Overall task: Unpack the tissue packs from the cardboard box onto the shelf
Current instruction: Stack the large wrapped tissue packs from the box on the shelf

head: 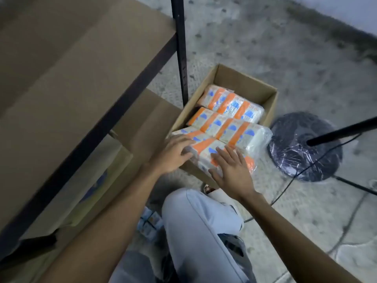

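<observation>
1. Dim, flat, cool light; no source shows; shadows are soft and faint
2. Small white glints on the plastic wrap of the fan base (302,154); the tissue packs (230,111) are the brightest patch
3. The shelf board (61,78) at left is smeared with blur; the floor (265,48) is grainy and soft
4. The wide lens bends lines toward the edges; corners darken

Blurred shelf (61,82), cropped at left

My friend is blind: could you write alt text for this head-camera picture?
Seen from above, a person's left hand and right hand rest on the nearest tissue pack in an open cardboard box on the floor, beside a metal shelf.
</observation>
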### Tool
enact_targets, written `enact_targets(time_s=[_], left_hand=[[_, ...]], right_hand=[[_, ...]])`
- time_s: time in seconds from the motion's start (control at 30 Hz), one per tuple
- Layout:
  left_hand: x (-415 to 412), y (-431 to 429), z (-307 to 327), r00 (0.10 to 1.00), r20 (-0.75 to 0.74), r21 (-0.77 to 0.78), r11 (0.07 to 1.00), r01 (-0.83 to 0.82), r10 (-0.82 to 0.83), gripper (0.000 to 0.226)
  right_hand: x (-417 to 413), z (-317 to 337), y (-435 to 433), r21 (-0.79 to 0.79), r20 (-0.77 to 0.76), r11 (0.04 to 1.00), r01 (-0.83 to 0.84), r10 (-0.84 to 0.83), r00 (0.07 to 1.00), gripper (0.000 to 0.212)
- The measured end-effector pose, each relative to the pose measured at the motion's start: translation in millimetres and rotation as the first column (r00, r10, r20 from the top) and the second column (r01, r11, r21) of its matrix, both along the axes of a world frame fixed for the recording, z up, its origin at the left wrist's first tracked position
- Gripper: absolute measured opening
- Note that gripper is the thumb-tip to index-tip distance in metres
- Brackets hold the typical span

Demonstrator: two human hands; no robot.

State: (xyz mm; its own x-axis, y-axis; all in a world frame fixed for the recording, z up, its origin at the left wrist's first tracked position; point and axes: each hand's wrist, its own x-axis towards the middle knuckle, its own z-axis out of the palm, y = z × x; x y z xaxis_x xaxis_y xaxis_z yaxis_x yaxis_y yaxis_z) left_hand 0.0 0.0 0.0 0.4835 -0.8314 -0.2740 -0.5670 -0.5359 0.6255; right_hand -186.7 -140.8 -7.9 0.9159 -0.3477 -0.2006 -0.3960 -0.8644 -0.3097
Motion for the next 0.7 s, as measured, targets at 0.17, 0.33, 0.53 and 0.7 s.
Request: enact_targets(time_s=[0.17, 0.33, 0.53, 0.7], left_hand=[[11.9, -6.7, -39.0, 0.985, 0.104, -0.111, 0.983, 0.146, -0.135, 0.054], [20.7, -9.1, -66.9, 0.951, 0.198, -0.139, 0.954, 0.266, -0.237, 0.067], [6.2, -9.3, -84.0, 0.966, 0.246, -0.326, 0.932, 0.161, -0.08, 0.058], [-6.6, -6.5, -88.1, 0.974, 0.224, -0.379, 0.923, 0.066, 0.022, 0.048]], right_hand=[[6.9, -19.2, -3.9, -0.125, 0.116, 0.99, 0.067, -0.052, 0.992, 0.066], [2.9, -31.2, -6.4, -0.197, 0.188, 0.979, 0.05, -0.012, 0.982, 0.072], [6.4, -38.7, -10.2, -0.199, 0.272, 0.979, 0.034, 0.021, 0.962, 0.059], [7.1, -31.3, -8.3, -0.177, 0.305, 0.984, 0.019, 0.037, 0.952, 0.049]])
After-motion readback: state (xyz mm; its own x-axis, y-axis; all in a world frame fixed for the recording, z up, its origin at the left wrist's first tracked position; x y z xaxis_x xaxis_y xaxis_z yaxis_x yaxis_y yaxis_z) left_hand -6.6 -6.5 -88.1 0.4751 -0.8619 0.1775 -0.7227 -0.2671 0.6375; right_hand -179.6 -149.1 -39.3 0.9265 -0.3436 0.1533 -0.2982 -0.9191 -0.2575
